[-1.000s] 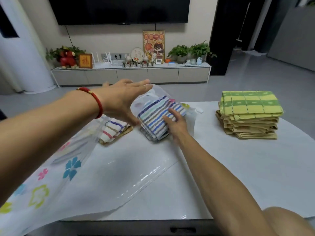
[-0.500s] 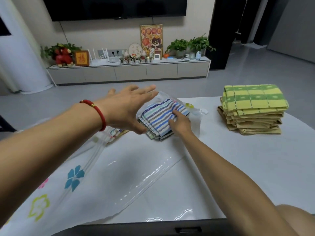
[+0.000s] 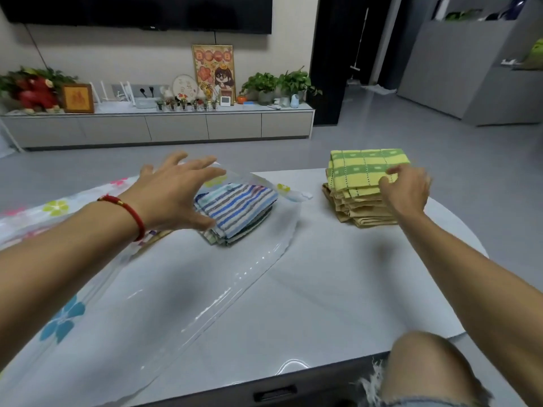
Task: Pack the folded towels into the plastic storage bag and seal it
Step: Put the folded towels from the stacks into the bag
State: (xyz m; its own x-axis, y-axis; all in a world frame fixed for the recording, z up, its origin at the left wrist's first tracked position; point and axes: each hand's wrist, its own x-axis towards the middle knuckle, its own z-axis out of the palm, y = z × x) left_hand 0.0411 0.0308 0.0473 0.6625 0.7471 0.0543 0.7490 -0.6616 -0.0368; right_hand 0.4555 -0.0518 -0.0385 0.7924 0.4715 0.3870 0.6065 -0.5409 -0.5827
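**Inspector:** Hands first. Left hand [image 3: 176, 195], red cord at the wrist, is spread with fingers straight, at about 10 o'clock on the table [image 3: 338, 289]. It sits at the raised upper sheet of the plastic bag [image 3: 164, 301]; whether it lifts the sheet or only hovers there, I cannot tell. It grips nothing.

**Assistant:** And the right?

**Inspector:** Right hand [image 3: 407, 190] is at 1 o'clock, fingers loosely bent over the near corner of the green-and-yellow towel [image 3: 364, 168] topping the towel stack [image 3: 361, 207]. Fingertips are at the cloth; no closed grip is visible.

**Assistant:** Where are the task items?

**Inspector:** The bag lies flat from 8 o'clock toward 12, clear with coloured flower prints, mouth facing right. Striped towels [image 3: 238, 212] are already inside, at 11 o'clock, folded square in blue, white and grey bands.

**Assistant:** Recommendation for this step?

**Inspector:** In my judgement, the next towels are being fetched. Take the stack from beneath, thumb on top, so the folds hold. Keep the left hand holding the mouth wide, then slide the load in flat beside the striped towels, leaving the seal strip free of cloth.
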